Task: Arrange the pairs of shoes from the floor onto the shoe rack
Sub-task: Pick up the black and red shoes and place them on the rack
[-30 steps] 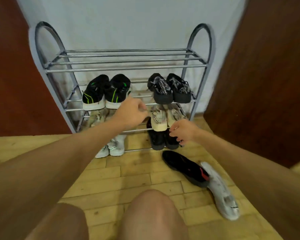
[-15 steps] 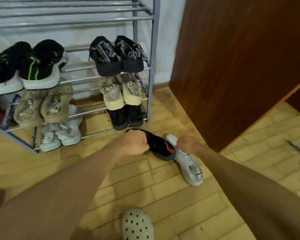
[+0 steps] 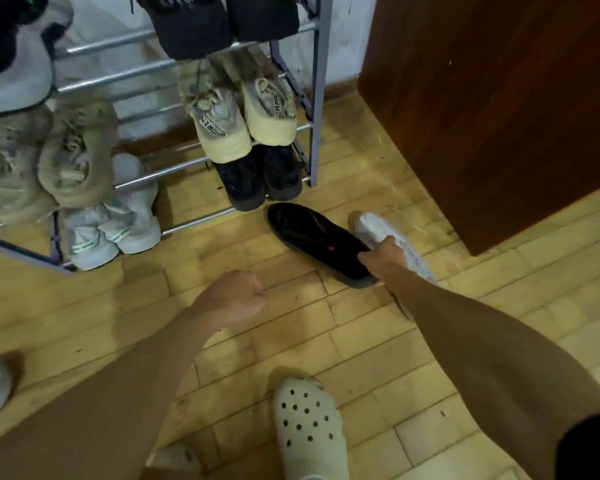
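A: From the head view, how much is done?

B: Most of it, I'd judge. The rack already carries several pairs: a cream pair on its right side, a dark pair on the rail under it, tan shoes and a pale pair to the left, more dark shoes higher up, cut off by the frame.

A: And what's left?

B: Two shoes on the floor, just beside the rack's right foot: a black shoe and a white shoe, lying side by side and touching. They don't match each other.

A: The hands?

B: The right hand is down at the heel ends of those two. It looks closed on them, but whether it grips one or both, I can't tell; the fingers are hidden. The left hand is a loose fist in the air, holding nothing.

A: Room on the rack?

B: The visible rails have a bare middle stretch. The top isn't shown.
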A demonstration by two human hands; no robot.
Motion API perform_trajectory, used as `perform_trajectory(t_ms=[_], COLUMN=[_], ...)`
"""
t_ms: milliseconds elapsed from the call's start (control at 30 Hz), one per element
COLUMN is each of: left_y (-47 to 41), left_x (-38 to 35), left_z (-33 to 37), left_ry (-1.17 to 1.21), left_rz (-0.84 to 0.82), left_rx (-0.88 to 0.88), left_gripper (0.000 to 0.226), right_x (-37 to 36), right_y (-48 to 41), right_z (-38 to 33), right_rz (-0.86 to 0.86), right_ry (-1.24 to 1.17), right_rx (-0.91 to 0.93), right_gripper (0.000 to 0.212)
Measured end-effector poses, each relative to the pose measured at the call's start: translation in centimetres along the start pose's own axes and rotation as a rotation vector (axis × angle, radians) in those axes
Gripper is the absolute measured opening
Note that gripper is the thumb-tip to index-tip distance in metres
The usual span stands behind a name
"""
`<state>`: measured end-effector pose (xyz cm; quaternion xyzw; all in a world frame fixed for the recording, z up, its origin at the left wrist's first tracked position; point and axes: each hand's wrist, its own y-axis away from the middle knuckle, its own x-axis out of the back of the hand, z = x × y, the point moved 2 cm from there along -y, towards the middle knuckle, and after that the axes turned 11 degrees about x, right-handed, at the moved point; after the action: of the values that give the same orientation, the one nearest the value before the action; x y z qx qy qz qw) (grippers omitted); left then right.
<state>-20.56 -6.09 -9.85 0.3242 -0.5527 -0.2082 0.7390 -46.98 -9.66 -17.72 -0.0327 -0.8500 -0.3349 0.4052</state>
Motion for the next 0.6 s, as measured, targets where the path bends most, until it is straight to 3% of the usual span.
perform_trajectory(t_ms=[67,167,267,400,600], left_y=[0.1,0.7,2.2,4.8,8.6], left_x=[-0.2,-0.3,-0.1,0.3,0.8], left_z=[0.1,-0.1,-0.1,-0.3,-1.5], left_ry=[0.010,0.091,0.138,0.245,0.488], left_rz=[-0.010,-0.051,-0.035,-0.036,-0.114], left_rx=[-0.006,-0.017,-0.038,-0.066,-0.055], left_gripper=[0.010,0.020,0.027,0.029,0.015], right_x=[0.2,-0.4,-2.1,-3.3,3.6], right_y=[0.6,2.5,4.8,7.4,10.8], right_z=[0.1,0.0,-0.3,-1.4,-2.7], right_rz=[-0.045,-0.222,-0.369,-0.419,-0.249], right_ry=[-0.062,-0.230,-0.268,-0.360,0.099], right_rx=[-0.001,-0.066,-0.090,-0.070,0.188], right_gripper=[0.040,0.030,0.029,0.027,0.021])
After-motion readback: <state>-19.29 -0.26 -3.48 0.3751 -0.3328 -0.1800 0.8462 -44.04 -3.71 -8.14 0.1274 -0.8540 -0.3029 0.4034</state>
